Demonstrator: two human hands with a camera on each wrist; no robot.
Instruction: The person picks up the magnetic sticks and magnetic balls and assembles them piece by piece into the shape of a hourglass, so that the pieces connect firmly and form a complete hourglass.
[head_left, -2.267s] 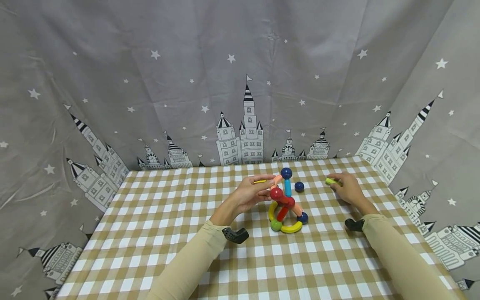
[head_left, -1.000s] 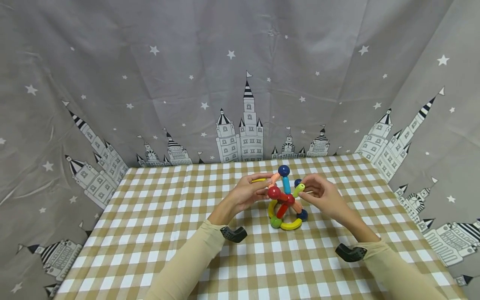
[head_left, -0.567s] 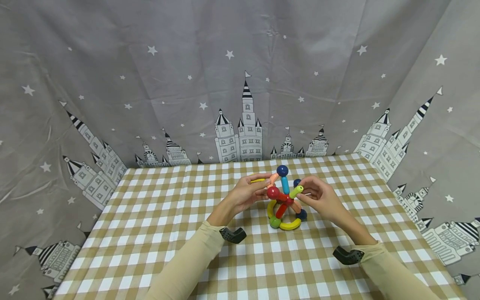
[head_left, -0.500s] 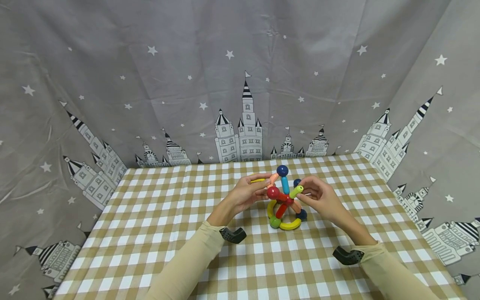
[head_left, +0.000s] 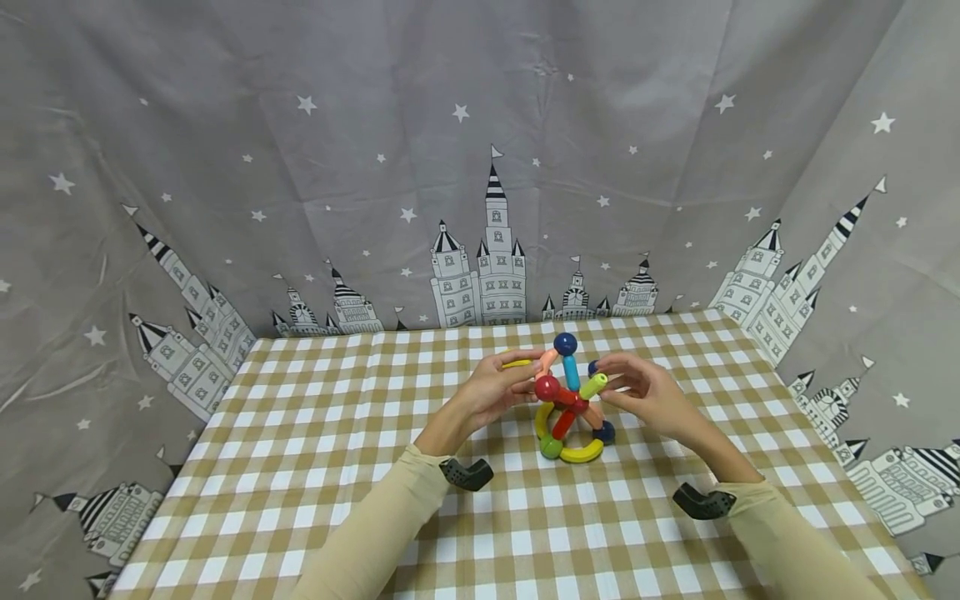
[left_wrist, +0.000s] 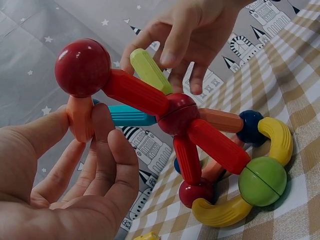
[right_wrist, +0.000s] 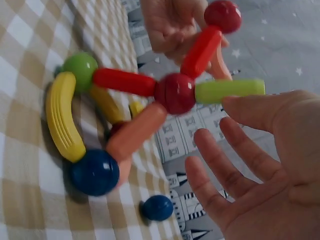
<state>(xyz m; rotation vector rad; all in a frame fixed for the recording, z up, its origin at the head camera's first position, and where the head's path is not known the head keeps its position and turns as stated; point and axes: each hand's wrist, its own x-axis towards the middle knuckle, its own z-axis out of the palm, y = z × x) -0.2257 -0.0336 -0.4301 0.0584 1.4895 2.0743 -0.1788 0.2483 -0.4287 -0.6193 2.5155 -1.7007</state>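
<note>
A magnetic ball-and-stick structure stands on the table, with a central red ball (head_left: 579,406) joining several sticks. My left hand (head_left: 491,392) pinches its curved peach stick (left_wrist: 80,117) between thumb and fingers, just below the upper red ball (left_wrist: 82,67). A lime green stick (head_left: 594,386) points up and outward from the central ball. Beside it is my right hand (head_left: 656,400), fingers spread; its thumb lies close to the stick, and whether they touch I cannot tell. On top, a dark blue ball (head_left: 566,343) caps a light blue stick (head_left: 572,372). Curved yellow sticks (head_left: 582,452) form part of the base.
A loose dark blue ball (right_wrist: 157,207) lies on the table behind the structure, partly hidden by my right hand in the head view. One yellow piece (head_left: 517,363) lies behind my left hand. A grey castle-print curtain (head_left: 337,167) rises past the checked tablecloth's (head_left: 315,433) far edge.
My right hand has brought the lime green stick from the table's right side to the central red ball, then loosened its fingers. The left hand has kept hold of the peach stick.
</note>
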